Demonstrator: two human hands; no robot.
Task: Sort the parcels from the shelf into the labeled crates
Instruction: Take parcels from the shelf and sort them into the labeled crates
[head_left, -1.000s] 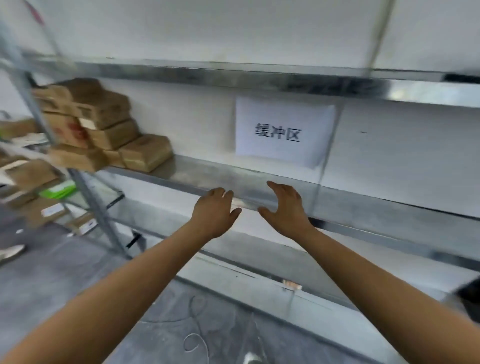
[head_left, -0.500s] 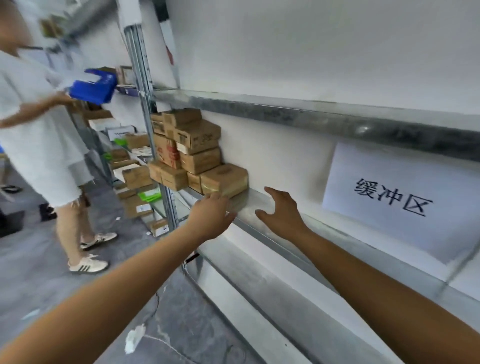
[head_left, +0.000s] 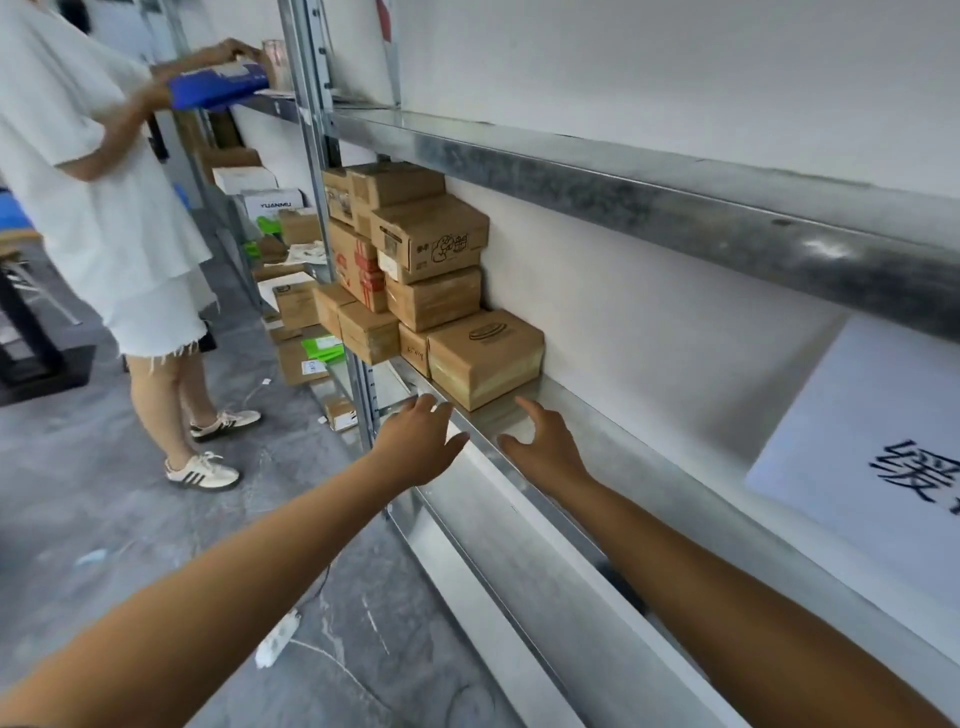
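As they stretch out to the shelf (head_left: 649, 470), the left hand (head_left: 415, 447) and right hand (head_left: 550, 452) are open and empty, just beside the nearest brown box (head_left: 485, 356).

— Both arms out?
— Yes. The bare left forearm (head_left: 234, 587) and right forearm (head_left: 727, 582) stretch forward, converging.
— The hands?
— Left hand (head_left: 421, 444) is palm down, fingers loosely extended, thumb splayed. Right hand (head_left: 545, 447) is just beside it, not touching, forefinger leading, thumb spread. Both empty.
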